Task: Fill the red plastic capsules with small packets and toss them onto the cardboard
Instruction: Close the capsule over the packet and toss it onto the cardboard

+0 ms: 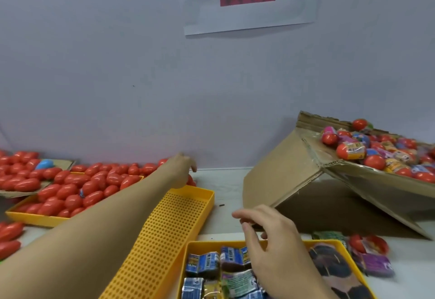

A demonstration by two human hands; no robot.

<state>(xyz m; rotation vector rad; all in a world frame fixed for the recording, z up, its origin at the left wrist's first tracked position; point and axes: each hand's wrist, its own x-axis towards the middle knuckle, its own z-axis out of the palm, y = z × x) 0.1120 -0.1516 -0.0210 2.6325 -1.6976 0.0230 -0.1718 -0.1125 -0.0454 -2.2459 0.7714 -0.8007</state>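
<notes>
Red capsules, many still unfilled

My left hand (pixel 182 169) reaches the red plastic capsules (pixel 70 188), grip hidden; my right hand (pixel 270 239) hovers, fingers relaxed, over the small packets (pixel 211 265). Many filled ones lie on the cardboard (pixel 282 169); plenty remain, I judge.
</notes>
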